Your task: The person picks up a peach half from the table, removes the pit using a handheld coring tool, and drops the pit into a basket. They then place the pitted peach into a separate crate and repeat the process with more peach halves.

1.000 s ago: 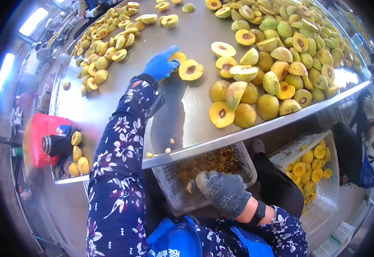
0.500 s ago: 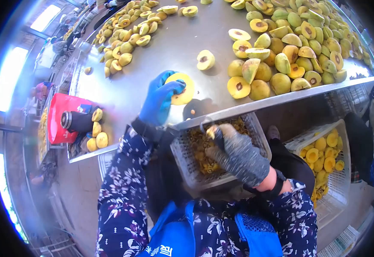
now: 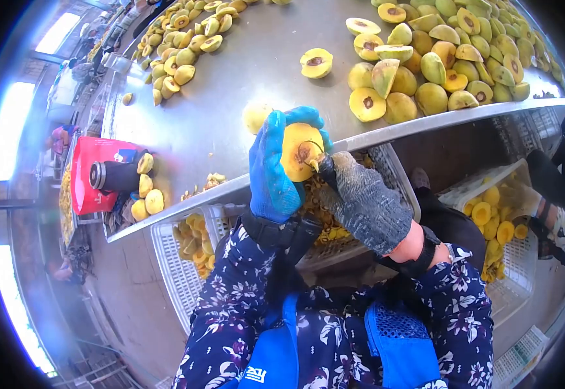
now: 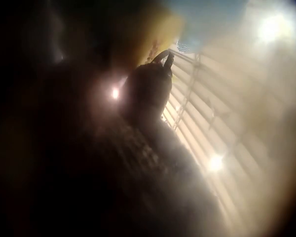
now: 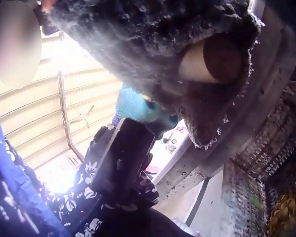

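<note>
In the head view my left hand (image 3: 271, 172), in a blue glove, grips a halved yellow peach (image 3: 297, 150) with its cut face and brown centre turned to the right. My right hand (image 3: 372, 206), in a grey knit glove, holds a pitting knife whose thin curved blade (image 3: 316, 144) lies at that brown centre. Its round wooden handle (image 5: 196, 64) shows inside the right glove in the right wrist view. Another peach half (image 3: 256, 118) appears just beyond the left fingers. The left wrist view is dark and blurred, with the curved blade (image 4: 163, 55) beside the yellow fruit.
A metal table (image 3: 263, 58) bears a large heap of halves (image 3: 431, 71) at right and a smaller one (image 3: 185, 45) at left. Below its edge stand a crate of scraps (image 3: 396, 178) and crates of yellow halves (image 3: 504, 211). A black flask (image 3: 117, 176) lies by a red bag.
My left hand reached to the table, picked up a peach half and brought it back to my right hand. The right hand rose from over the scrap crate, bringing the knife to the cut face.
</note>
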`<action>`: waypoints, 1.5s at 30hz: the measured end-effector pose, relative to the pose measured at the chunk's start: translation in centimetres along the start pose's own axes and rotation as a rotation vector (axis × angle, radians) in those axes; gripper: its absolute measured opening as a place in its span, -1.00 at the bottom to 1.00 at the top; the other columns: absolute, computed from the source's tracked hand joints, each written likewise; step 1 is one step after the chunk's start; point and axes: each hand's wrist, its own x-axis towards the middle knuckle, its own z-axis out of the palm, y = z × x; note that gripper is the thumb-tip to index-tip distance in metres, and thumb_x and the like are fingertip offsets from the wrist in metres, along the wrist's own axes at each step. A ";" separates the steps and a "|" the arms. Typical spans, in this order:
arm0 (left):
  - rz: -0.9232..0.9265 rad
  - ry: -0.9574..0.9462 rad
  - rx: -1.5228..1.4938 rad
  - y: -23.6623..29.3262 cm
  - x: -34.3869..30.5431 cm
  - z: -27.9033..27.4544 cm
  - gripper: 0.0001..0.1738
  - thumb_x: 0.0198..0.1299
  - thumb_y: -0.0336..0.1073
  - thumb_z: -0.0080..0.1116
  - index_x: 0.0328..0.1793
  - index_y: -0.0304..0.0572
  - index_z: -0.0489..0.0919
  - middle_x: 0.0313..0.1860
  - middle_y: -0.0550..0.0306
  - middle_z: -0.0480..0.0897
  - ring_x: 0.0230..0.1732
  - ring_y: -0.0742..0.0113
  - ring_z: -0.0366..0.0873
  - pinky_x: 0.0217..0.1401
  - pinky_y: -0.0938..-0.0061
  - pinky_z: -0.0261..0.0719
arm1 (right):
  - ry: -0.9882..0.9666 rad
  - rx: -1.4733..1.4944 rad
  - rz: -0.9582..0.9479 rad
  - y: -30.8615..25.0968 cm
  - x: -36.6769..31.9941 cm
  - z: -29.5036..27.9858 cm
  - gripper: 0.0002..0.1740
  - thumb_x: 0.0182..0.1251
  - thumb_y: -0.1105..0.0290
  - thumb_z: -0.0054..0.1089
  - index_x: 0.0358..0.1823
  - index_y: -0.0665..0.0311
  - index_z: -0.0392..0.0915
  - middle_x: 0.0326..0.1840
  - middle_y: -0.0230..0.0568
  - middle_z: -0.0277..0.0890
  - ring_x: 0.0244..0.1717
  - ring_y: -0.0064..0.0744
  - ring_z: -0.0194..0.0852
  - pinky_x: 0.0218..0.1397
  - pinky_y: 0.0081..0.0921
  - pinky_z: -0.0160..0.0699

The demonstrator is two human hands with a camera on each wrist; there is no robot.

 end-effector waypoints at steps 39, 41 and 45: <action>-0.362 -0.098 -0.178 0.6 -0.8 0.5 -0.28 0.32 0.31 -0.16 -0.02 -0.32 0.54 -0.22 -0.11 0.62 -0.24 0.05 0.64 -0.14 0.14 0.70 | -0.845 1.490 0.562 0.4 -1.5 -2.7 -0.67 0.19 0.40 0.26 -0.05 0.36 0.45 -0.50 -0.30 0.49 -0.69 -0.61 0.42 -0.68 -0.72 0.34; -0.396 -0.067 -0.182 0.6 -0.8 0.3 -0.29 0.33 0.30 -0.16 -0.02 -0.30 0.53 -0.22 -0.08 0.63 -0.24 0.06 0.65 -0.12 0.14 0.70 | -0.767 0.974 0.474 -0.5 -1.1 -3.3 -0.66 0.19 0.41 0.25 -0.03 0.36 0.44 -0.47 -0.18 0.53 -0.59 -0.36 0.55 -0.56 -0.53 0.48; -0.374 -0.056 -0.223 0.6 -1.0 0.0 -0.32 0.35 0.27 -0.17 -0.02 -0.30 0.53 -0.21 -0.07 0.63 -0.24 0.06 0.65 -0.11 0.14 0.70 | -0.168 0.261 -0.259 1.7 -1.7 0.7 -0.63 0.18 0.37 0.23 0.00 0.30 0.40 -0.29 0.06 0.55 -0.19 0.18 0.54 -0.15 -0.16 0.53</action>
